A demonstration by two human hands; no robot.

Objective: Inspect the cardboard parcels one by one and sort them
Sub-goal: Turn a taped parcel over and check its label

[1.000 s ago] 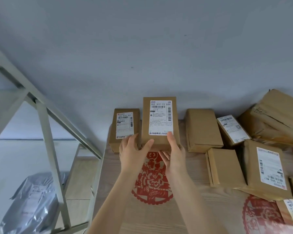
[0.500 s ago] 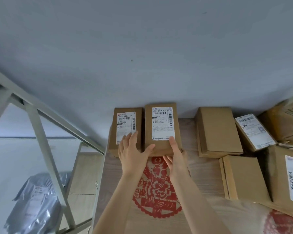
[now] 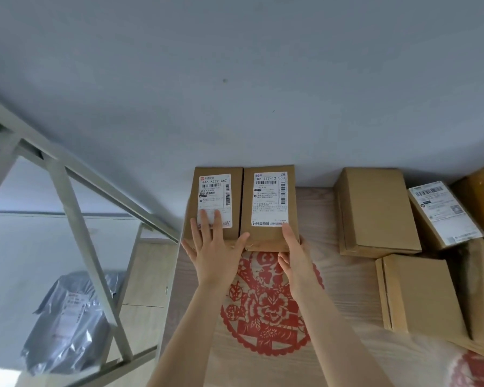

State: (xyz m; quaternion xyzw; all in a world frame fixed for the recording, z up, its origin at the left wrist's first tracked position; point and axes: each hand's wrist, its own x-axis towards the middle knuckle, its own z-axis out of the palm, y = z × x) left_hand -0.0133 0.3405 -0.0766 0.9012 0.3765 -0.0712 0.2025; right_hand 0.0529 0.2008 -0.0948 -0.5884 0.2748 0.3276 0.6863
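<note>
Head camera: A cardboard centre parcel (image 3: 268, 236) lies flat at the far edge of a wooden table (image 3: 347, 289), its far end against the grey wall (image 3: 263, 93). Its white label reads "102 377-12 550" above a barcode, with "抖音商城" printed along the bottom; the finer print is too small to read. The right hand (image 3: 295, 255) holds the near right corner, one digit laid on top beside the label and the others against the near face. The left hand (image 3: 215, 255) is spread flat, its fingertips resting on the label of the left parcel (image 3: 215, 169), marked "446 A222 G62", and its thumb touching the centre parcel's near left corner. The two boxes sit side by side, touching. A red paper-cut design (image 3: 266, 317) shows on the table beneath the forearms. To the right, well apart, lie a plain box (image 3: 375, 210), a tilted labelled box (image 3: 444, 213) and another plain box (image 3: 419, 294). At left stands a metal frame (image 3: 78, 219), with a grey plastic mailer (image 3: 70, 317) on the floor behind it.
</note>
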